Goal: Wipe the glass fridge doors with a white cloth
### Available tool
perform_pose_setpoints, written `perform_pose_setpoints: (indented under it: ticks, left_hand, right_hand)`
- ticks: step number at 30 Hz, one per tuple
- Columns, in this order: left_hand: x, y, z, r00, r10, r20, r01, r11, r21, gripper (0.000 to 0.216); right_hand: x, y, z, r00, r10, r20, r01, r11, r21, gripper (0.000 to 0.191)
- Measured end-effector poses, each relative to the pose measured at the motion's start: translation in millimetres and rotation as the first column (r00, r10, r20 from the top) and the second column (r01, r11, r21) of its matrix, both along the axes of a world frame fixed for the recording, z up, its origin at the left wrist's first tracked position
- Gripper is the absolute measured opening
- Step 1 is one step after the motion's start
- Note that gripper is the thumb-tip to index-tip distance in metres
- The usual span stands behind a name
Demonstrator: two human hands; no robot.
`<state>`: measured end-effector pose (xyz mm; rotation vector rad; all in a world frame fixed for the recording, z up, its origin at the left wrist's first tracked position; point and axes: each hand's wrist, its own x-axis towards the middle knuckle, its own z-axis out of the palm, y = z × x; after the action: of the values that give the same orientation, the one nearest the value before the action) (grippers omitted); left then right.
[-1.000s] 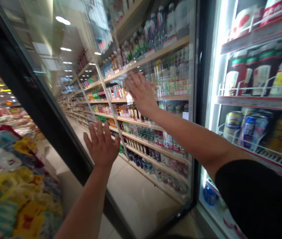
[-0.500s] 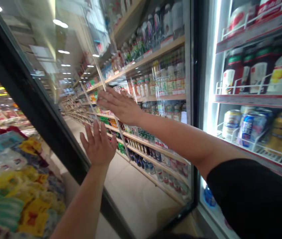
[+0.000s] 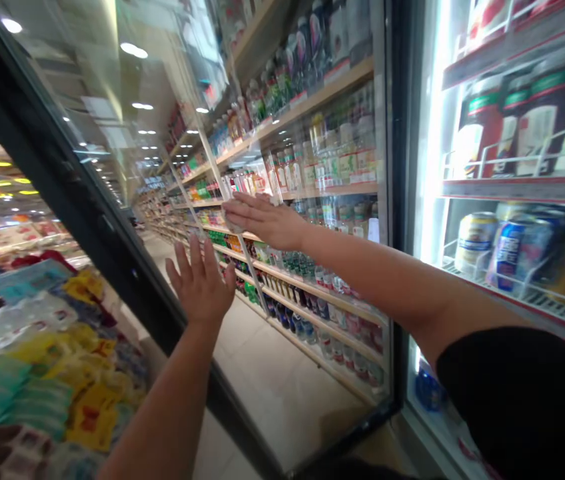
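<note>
A glass cooler door (image 3: 282, 373) with a dark frame stands swung out in front of me. My left hand (image 3: 202, 283) is open against the glass near the frame's left bar, its fingers spread upward. Higher and to the right, my right hand (image 3: 272, 223) lies flat toward the glass, fingers stretched out and close together. A blurred patch shows along its fingers; I cannot tell whether it is a reflection or a cloth. Neither hand grips the frame.
To the right is the lit cooler, with drink cans (image 3: 507, 250) and dark bottles (image 3: 482, 130) on wire-fronted shelves. Heaped packaged goods (image 3: 72, 360) stand at the lower left. Shelves of bottles (image 3: 312, 170) show in the glass, above a pale tiled floor (image 3: 262, 360).
My right hand has moved a little right and down across the glass. The left hand stays nearly in place. The whole view has shifted slightly.
</note>
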<state>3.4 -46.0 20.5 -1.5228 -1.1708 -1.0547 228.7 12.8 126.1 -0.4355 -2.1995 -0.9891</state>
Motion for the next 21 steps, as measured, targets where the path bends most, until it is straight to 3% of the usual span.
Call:
perform_pose_setpoints:
  ticks: [5,7,9,11,14,17,19,21]
  left_hand:
    - [0.6,1.3,0.4,1.0,0.005,0.017,-0.005,1.0,0.002,0.073]
    - [0.6,1.3,0.8,0.999,-0.011,0.034,0.012,1.0,-0.016,0.073]
    - [0.3,1.4,1.0,0.998,-0.032,0.048,0.034,0.999,-0.035,0.072]
    - [-0.5,2.0,0.8,0.998,-0.04,0.056,0.043,0.998,-0.046,0.071]
    - [-1.9,3.4,-0.1,0.999,-0.025,0.041,0.026,0.999,-0.029,0.072]
    - [-2.5,4.3,-0.6,0.999,-0.019,0.026,0.019,1.0,-0.008,0.072]
    - [-2.3,4.1,0.0,0.999,-0.037,0.039,0.038,0.999,-0.025,0.071]
    - [-1.7,3.4,1.1,0.997,-0.053,0.059,0.056,0.997,-0.049,0.07]
  right_hand:
    - [35.5,23.7,-0.7,0.9,-0.093,-0.426,0.039,0.99,-0.134,0.056]
    - [48.4,26.9,-15.6,0.936,-0.064,-0.346,0.018,0.991,-0.135,0.055]
    - [60.1,28.8,-29.6,0.988,-0.007,-0.152,-0.012,0.992,-0.129,0.054]
    - [70.4,33.0,-32.2,0.999,0.023,-0.042,-0.028,0.991,-0.129,0.055]
    - [82.5,43.1,-18.8,0.969,-0.022,-0.245,-0.006,0.994,-0.113,0.055]
    - [90.4,47.6,-18.2,0.872,-0.079,-0.484,0.028,0.993,-0.112,0.056]
    - [95.1,45.1,-32.5,0.916,-0.068,-0.396,0.017,0.991,-0.131,0.055]
    - [101.3,41.5,-48.3,0.984,-0.03,-0.176,0.002,0.987,-0.159,0.052]
